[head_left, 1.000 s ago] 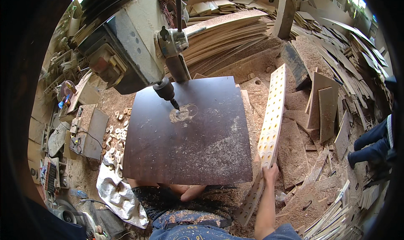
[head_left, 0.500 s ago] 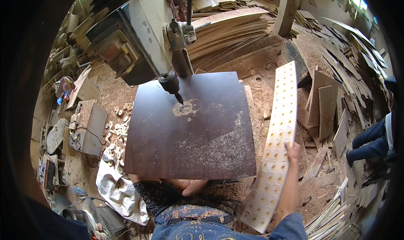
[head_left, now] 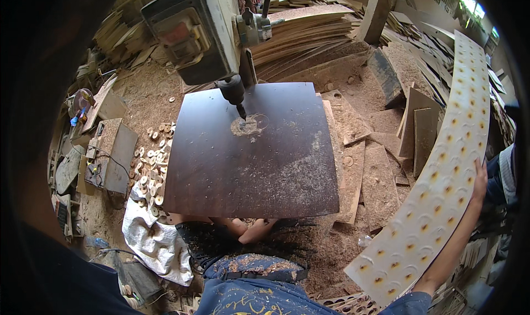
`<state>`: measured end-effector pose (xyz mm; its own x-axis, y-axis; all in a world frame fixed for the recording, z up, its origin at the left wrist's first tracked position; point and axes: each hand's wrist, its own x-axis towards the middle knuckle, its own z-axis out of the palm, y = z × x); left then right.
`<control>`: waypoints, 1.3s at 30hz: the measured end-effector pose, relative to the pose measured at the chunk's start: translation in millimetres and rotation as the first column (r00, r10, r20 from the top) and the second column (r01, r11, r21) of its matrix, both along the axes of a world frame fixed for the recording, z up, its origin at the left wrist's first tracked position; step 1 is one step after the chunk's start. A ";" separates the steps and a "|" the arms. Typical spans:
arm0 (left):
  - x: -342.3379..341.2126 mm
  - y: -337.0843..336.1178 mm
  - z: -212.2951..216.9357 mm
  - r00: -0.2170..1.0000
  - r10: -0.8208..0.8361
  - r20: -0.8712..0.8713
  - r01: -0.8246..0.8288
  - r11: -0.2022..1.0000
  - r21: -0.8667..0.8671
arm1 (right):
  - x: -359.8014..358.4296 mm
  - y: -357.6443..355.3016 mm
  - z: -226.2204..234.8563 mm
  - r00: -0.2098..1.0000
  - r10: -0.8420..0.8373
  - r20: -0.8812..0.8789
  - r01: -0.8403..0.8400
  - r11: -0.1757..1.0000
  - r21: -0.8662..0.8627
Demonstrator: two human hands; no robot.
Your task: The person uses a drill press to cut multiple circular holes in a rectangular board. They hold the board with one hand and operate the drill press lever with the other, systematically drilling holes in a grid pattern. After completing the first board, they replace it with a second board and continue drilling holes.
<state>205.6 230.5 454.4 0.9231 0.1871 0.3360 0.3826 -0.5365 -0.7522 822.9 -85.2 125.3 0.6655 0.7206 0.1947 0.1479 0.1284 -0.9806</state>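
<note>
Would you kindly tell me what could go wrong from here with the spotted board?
The spotted board might tip or twist: only the right hand is seen gripping it, at one edge. It could bump the person at the right, who appears close by. Wood dust on the dark tabletop might keep it from lying flat.

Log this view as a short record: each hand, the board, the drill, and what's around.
Right hand: gripping one long edge of the spotted board
Left hand: not in view
Spotted board: long, pale, rows of brown spots
Drill bit: pointing down at the dark tabletop
Left side: holed wooden discs, white sack
Behind: stacked wooden sheets
</note>
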 end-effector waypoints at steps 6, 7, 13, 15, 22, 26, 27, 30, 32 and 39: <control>-15.2 -11.2 -7.0 1.000 0.010 0.021 -0.009 0.999 -0.052 | -2.3 44.6 -2.2 0.991 -0.109 -0.077 0.112 0.993 0.040; -19.2 -17.0 -10.4 0.999 0.015 0.033 -0.013 0.998 -0.067 | -20.3 52.5 -14.9 0.981 -0.190 -0.030 0.191 0.981 0.017; -41.7 -53.1 -38.3 0.994 0.043 0.096 -0.025 0.983 -0.180 | -235.4 78.7 -87.5 0.874 -0.418 -0.247 0.429 0.903 -0.011; -48.1 -61.1 -47.8 0.994 0.047 0.103 -0.024 0.978 -0.209 | -312.9 81.9 -99.8 0.808 -0.578 -0.113 0.570 0.816 -0.097; -71.5 -82.4 -68.4 0.990 0.076 0.117 -0.042 0.962 -0.271 | -497.4 49.6 -115.8 0.793 -0.477 -0.378 0.438 0.879 -0.191; -76.6 -87.1 -75.9 0.990 0.066 0.124 -0.028 0.957 -0.290 | -558.6 30.4 -103.8 0.802 -0.392 -0.452 0.330 0.920 -0.212; -77.5 -88.3 -76.1 0.990 0.065 0.128 -0.025 0.956 -0.293 | -571.0 28.3 -103.0 0.815 -0.345 -0.465 0.295 0.938 -0.179; -78.3 -89.9 -78.8 0.989 0.072 0.131 -0.026 0.946 -0.322 | -601.7 20.1 -106.0 0.761 -0.159 -0.629 0.195 0.981 -0.011; -80.9 -93.0 -84.6 0.988 0.073 0.133 -0.024 0.940 -0.341 | -609.9 13.8 -110.4 0.748 -0.095 -0.657 0.096 0.995 -0.034; -85.8 -97.2 -97.9 0.988 0.073 0.138 -0.016 0.925 -0.379 | -658.0 -3.6 -131.5 0.657 0.098 -0.748 -0.284 0.951 -0.125</control>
<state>119.9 133.3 356.5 0.8568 0.3657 0.3636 0.5030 -0.7483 -0.4324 165.0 -88.8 -6.3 0.3688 0.8073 -0.4608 -0.6245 -0.1521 -0.7661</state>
